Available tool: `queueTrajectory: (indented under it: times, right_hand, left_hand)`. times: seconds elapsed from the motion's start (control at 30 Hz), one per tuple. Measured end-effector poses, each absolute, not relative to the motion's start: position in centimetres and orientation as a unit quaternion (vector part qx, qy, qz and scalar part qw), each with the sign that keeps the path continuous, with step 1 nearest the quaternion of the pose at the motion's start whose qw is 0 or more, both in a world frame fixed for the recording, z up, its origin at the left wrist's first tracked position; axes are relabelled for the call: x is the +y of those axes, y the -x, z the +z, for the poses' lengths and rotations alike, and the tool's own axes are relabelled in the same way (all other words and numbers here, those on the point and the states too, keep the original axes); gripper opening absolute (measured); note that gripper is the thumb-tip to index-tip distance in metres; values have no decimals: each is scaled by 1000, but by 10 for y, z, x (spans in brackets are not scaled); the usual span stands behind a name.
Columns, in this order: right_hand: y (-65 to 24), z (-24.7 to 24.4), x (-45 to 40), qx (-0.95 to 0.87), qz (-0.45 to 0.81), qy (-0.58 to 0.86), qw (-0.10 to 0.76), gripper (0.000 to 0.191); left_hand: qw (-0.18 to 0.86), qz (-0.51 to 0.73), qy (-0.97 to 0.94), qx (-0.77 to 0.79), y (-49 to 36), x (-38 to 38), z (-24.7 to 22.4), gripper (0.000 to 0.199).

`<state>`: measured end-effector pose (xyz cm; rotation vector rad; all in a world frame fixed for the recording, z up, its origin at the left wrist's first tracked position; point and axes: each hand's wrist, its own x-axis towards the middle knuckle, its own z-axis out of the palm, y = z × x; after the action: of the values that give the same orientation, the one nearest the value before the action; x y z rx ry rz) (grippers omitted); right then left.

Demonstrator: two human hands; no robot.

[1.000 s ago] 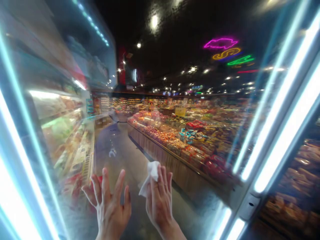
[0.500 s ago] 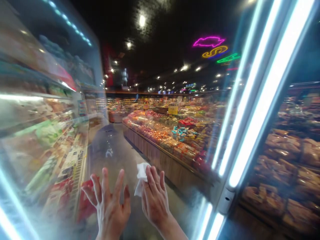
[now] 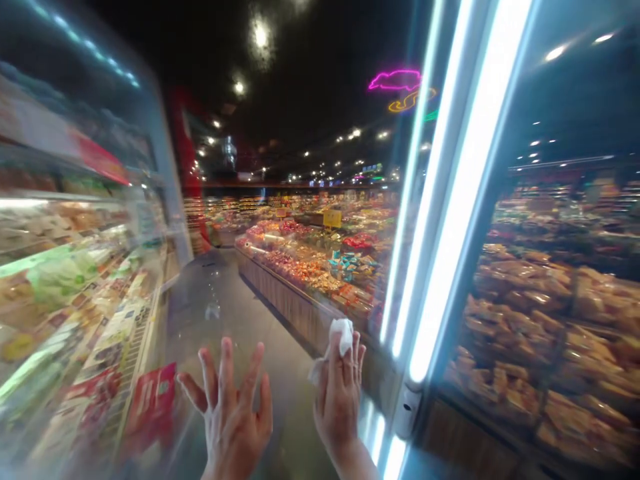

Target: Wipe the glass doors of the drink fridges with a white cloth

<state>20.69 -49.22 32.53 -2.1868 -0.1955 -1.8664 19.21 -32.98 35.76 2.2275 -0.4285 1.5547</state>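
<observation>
Fingers spread wide, my left hand (image 3: 233, 413) is raised low in the view, left of centre, with nothing in it. It looks to be against a see-through pane. To its right, my right hand (image 3: 340, 393) has its fingers close together over a crumpled white cloth or tissue (image 3: 342, 332). The white piece shows past the fingertips and at the left side of that hand. How the palm grips it is hidden.
Bright light tubes (image 3: 470, 153) and a metal frame part (image 3: 407, 410) stand right of my right hand. Lit shelves of packaged food (image 3: 100, 293) line the left. A long wooden-sided bin (image 3: 280, 300) of wrapped goods lies beyond the pane.
My right hand has moved right with the white piece and turned more upright. My left hand has shifted slightly right. The view has turned, so the light tubes appear further left.
</observation>
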Motion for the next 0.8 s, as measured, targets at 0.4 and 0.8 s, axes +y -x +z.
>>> queueTrajectory:
  times: [0.4, 0.8]
  right_hand:
    - [-206, 309, -522, -50, -615, 772, 153, 68]
    - [-209, 322, -487, -139, -615, 769, 102, 67]
  left_hand:
    - [184, 539, -805, -165, -189, -366, 345, 88]
    - [197, 549, -803, -120, -186, -314, 359, 91]
